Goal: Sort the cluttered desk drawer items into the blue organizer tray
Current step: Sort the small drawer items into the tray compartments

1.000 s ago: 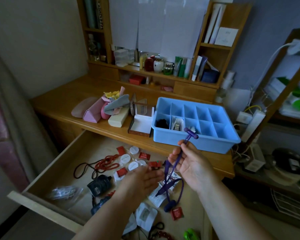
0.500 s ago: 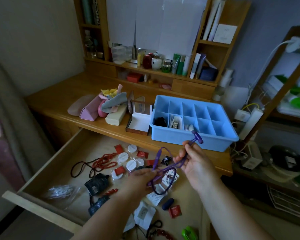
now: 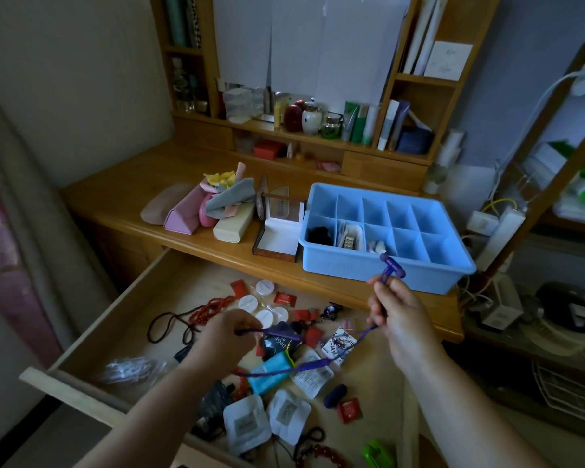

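A purple cord (image 3: pixel 313 364) with a T-shaped purple end piece (image 3: pixel 390 266) stretches between both hands above the open drawer (image 3: pixel 92 336). My right hand (image 3: pixel 397 319) pinches the cord just below the end piece, close to the front wall of the blue organizer tray (image 3: pixel 389 276). My left hand (image 3: pixel 227 336) grips the cord's other end, and a loop sags between the hands. The tray stands on the desk with divided compartments; three front-left ones hold a black item, small packets and pale bits.
The drawer holds red packets, white round pads (image 3: pixel 260 305), a red bead string (image 3: pixel 206 309), a teal pouch (image 3: pixel 272 371), white sachets and a green clip (image 3: pixel 375 454). On the desk left of the tray: an open small box (image 3: pixel 279 239), glasses cases, cloths. A shelf rack stands at right.
My hands have moved apart, left hand going left, so the purple cord now stretches out in a wide sagging loop. The right hand keeps its hold near the tray.
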The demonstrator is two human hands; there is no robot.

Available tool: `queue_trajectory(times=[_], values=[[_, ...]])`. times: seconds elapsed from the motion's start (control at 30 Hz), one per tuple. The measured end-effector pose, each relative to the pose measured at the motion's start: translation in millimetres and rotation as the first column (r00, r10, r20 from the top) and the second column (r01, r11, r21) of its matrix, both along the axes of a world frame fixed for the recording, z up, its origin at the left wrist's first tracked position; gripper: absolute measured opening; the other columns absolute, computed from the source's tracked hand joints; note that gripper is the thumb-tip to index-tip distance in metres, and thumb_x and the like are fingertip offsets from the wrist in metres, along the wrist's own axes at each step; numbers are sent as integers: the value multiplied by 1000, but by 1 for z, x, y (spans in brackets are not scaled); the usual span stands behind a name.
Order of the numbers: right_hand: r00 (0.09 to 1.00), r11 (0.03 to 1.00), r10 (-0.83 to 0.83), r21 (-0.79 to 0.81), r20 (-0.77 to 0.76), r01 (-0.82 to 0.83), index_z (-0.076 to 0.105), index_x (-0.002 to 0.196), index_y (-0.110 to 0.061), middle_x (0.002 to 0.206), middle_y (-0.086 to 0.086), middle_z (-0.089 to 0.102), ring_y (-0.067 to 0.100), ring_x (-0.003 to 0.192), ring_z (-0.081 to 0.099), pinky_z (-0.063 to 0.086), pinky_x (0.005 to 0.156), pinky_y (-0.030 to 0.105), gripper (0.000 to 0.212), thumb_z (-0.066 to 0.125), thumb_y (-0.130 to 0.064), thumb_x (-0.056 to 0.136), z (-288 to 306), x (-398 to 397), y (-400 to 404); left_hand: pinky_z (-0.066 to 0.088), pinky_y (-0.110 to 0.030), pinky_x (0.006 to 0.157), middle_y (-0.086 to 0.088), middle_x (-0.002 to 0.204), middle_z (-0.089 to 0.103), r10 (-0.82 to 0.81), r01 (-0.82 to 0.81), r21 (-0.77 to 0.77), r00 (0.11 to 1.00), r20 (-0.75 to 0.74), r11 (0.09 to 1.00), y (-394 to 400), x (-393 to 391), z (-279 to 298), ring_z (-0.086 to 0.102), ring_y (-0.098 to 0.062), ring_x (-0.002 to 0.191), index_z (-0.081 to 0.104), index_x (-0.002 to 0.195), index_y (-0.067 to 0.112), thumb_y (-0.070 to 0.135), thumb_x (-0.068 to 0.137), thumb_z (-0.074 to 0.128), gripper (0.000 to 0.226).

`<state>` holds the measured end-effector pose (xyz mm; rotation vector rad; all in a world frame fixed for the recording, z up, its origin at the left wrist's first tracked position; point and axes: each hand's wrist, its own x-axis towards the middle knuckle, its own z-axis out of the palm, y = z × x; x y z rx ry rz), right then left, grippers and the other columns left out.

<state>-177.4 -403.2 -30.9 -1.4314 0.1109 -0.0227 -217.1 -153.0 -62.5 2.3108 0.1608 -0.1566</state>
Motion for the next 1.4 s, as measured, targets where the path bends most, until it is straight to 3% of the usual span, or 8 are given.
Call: queue_trajectory(times=[0.17,0.33,0.67,0.8,0.97,1.13,1.27,1.4], values=[[995,981,-80,173,-61,89,58,81,-12,50,-5,38,4,35,28,31,39,16,23,43,-11,99,8,5,-7,38,-13,39,2,65,61,382,-373,-202,924,4,905,27,0,-21,55,-3,45,62,77,24,16,87,65,13],[991,951,-103,284,-81,122,56,77,-17,44,-9,34,3,34,25,26,41,17,18,52,-12,95,17,11,-16,53,-36,63,-6,56,49,274,-534,-790,842,-465,300,37,-6,-37,57,-22,60,61,88,5,17,92,56,14],[985,795,167,584,50,-165,52,72,-17,47,-6,37,7,36,27,33,42,20,21,46,-28,89,71,19,13,56,-41,79,-17,78,67,154,-397,-632,902,-404,666,34,-9,-51,68,-30,78,62,110,4,2,90,54,21],[940,707,323,633,108,-315,53,73,-16,54,-4,40,10,42,32,38,50,24,18,48,-28,86,87,10,47,52,-18,62,2,112,56,108,-205,-358,956,-271,911,13,-8,-37,61,-11,87,44,134,24,0,84,59,58],[919,690,388,639,69,-339,51,73,-14,55,-2,39,10,44,31,35,55,26,21,46,-26,90,91,-1,77,51,-12,72,17,117,60,-285,264,-530,958,45,806,-48,-9,12,59,5,100,43,129,49,29,75,72,64],[944,681,320,673,81,-289,51,71,-15,54,-4,41,10,42,34,39,51,24,20,48,-28,86,88,5,55,50,-43,88,-15,100,68,-176,189,-448,982,73,874,-68,-4,18,64,-28,89,67,94,15,18,91,59,9],[981,734,194,659,26,-163,52,63,-19,57,-3,46,12,47,44,41,60,28,27,49,-33,86,70,14,16,48,-11,59,1,73,67,-168,188,-325,982,89,927,-54,1,17,59,2,60,67,78,27,24,87,64,10],[955,858,114,512,-275,44,55,78,-13,73,4,65,18,71,64,52,73,36,26,44,-28,96,19,11,-9,49,-16,54,0,72,67,-159,175,-152,981,111,973,-34,11,25,57,-4,56,68,77,30,26,85,67,9]])
